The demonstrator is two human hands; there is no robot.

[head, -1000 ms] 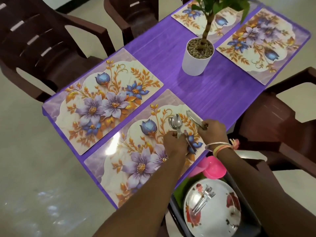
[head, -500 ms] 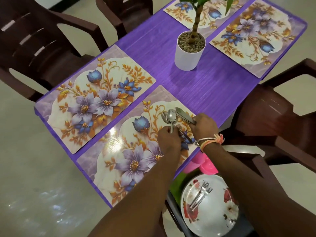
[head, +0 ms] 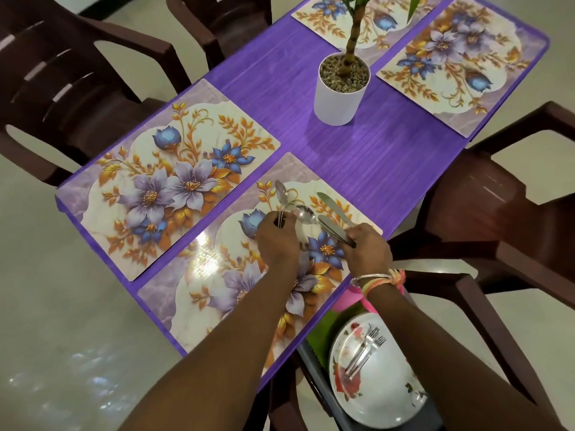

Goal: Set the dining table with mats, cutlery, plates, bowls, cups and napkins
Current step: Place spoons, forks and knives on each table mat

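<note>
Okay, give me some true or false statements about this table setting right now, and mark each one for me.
1. The left hand grips a spoon over the near mat. True.
2. The forks lie on that mat. False: they lie on the floral plate, off the table's near edge.
3. The white pot stands on bare purple table, not on any mat. True.
4. The right hand is empty. False: it grips knives.
</note>
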